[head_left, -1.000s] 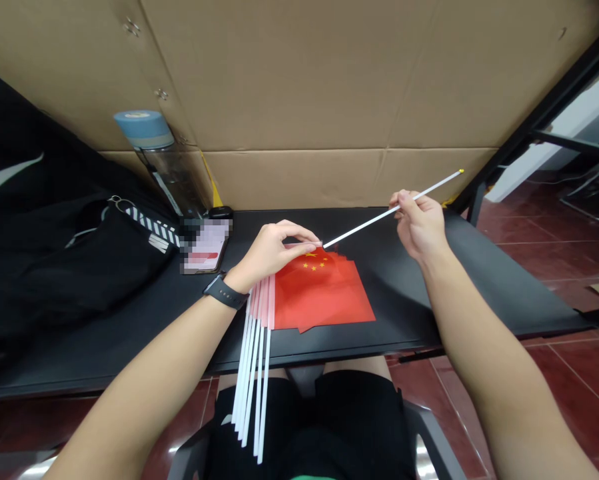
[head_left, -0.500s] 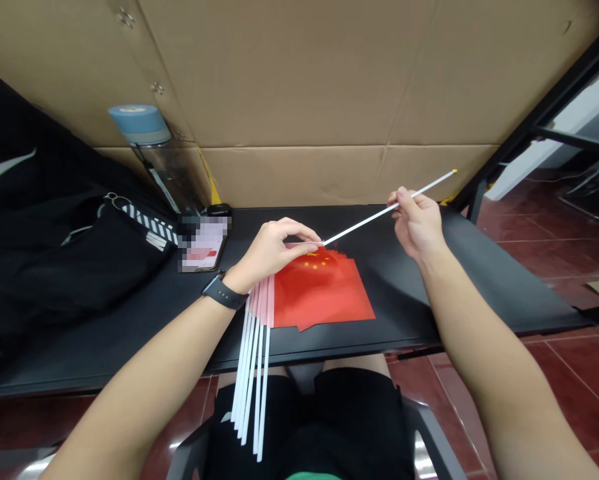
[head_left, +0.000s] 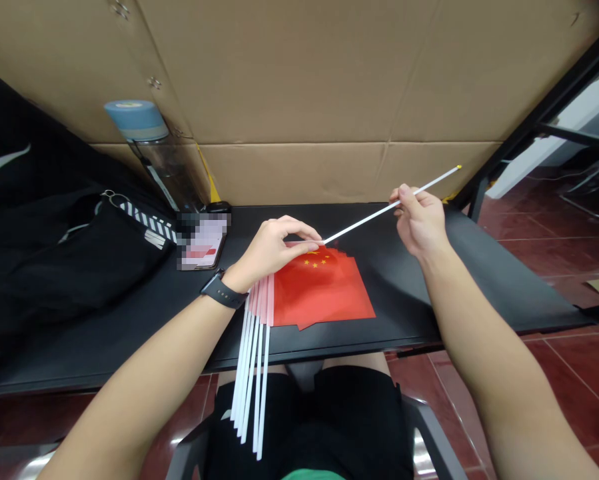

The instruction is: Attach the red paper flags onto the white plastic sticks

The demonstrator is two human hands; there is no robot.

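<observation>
L hand (head_left: 272, 252) is closed, fingers curled down on the top edge of a stack of red paper flags w/ yellow stars (head_left: 322, 287), pinching the stack at its top corner. R hand (head_left: 419, 223) is closed too, thumb & fingertips (head_left: 404, 193) pinching a thin white plastic stick w/ a yellow tip (head_left: 359, 223). The stick runs tilted across the bench, its lower end just at the L fingers & the flags' top edge, its tip out past the R hand toward the back R corner.

The flags lie flat near the middle of a black bench top (head_left: 399, 287). Their white sticks (head_left: 249, 380) fan out side by side from the stack's L edge, over the front edge, above the person's black shorts (head_left: 304, 427).

A black watch band (head_left: 222, 292) sits on the L wrist. Beside the L hand, at the back edge, lies a phone w/ a pixelated screen (head_left: 202, 240). Behind it stands a clear bottle w/ a blue lid (head_left: 149, 157), against a brown cardboard wall (head_left: 289, 73). A black bag (head_left: 69, 260) covers the bench's L end. Dark red floor tiles (head_left: 559, 260) show to the R.
</observation>
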